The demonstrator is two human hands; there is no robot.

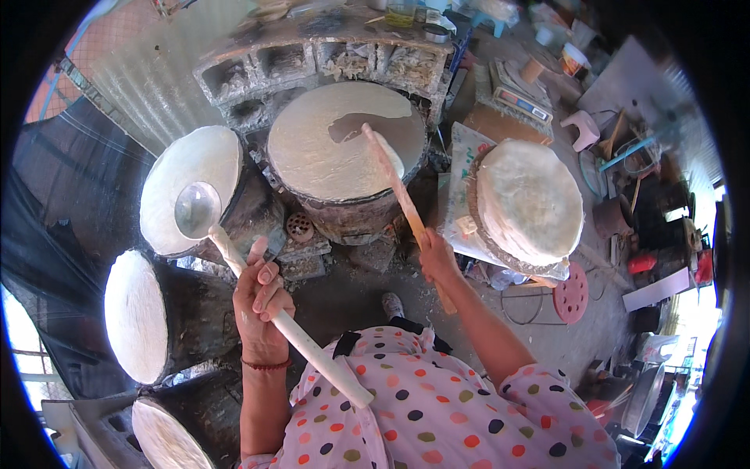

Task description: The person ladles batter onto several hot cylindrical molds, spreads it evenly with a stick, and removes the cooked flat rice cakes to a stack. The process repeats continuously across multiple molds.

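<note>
My left hand (263, 302) grips the pale handle of a ladle (198, 210), whose round bowl is over the light disc on top of the left drum (158, 176). My right hand (439, 258) is closed around a long wooden stick (398, 187). The stick's far end reaches over the large drum-shaped stove (345, 146), whose round top carries a thin pale sheet with a darker bare patch at upper right; a folded pale edge lies beside the stick. Right of it, a thick stack of round pale sheets (530, 202) rests on a woven round tray.
More drums with pale round tops (137, 316) stand at the left. Behind the large stove is a concrete-block ledge (351, 55) with a glass of yellow liquid (401, 13). A pink perforated stool (570, 293) and a small pink stool (581, 130) are at the right.
</note>
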